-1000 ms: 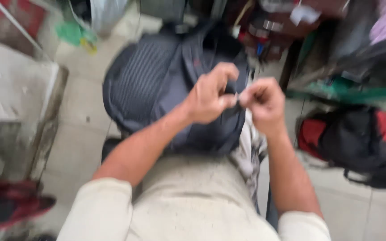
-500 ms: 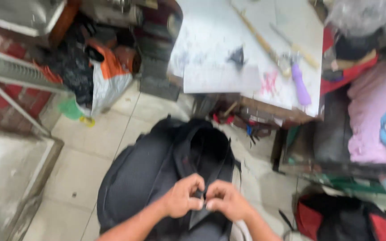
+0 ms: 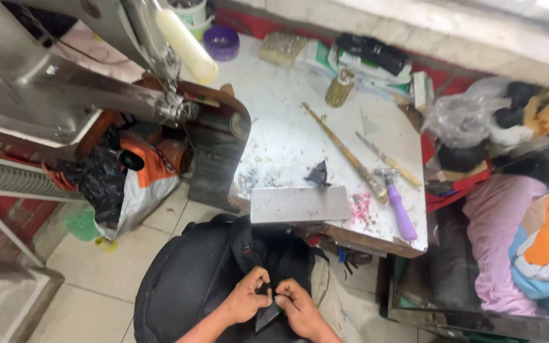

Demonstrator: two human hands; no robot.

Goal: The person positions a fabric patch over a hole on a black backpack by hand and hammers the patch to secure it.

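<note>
A black backpack [image 3: 185,279] lies across my lap at the bottom of the head view. My left hand [image 3: 246,297] pinches a small part near the backpack's top, beside a strap. My right hand [image 3: 297,308] grips the same spot from the other side, fingers closed on a dark flap of the bag. The two hands touch each other. What sits between the fingertips is too small to make out.
A white worktable [image 3: 287,127] stands ahead, holding a metal plate [image 3: 300,203], a purple-handled hammer [image 3: 396,204], long wooden sticks [image 3: 344,152] and a purple bowl [image 3: 222,42]. A heavy sewing machine [image 3: 77,70] rises at left. Piled bags and cloth [image 3: 528,241] fill the right.
The camera has tilted up from my lap toward the worktable and machine. My hands stay together on the backpack, now low in the frame.
</note>
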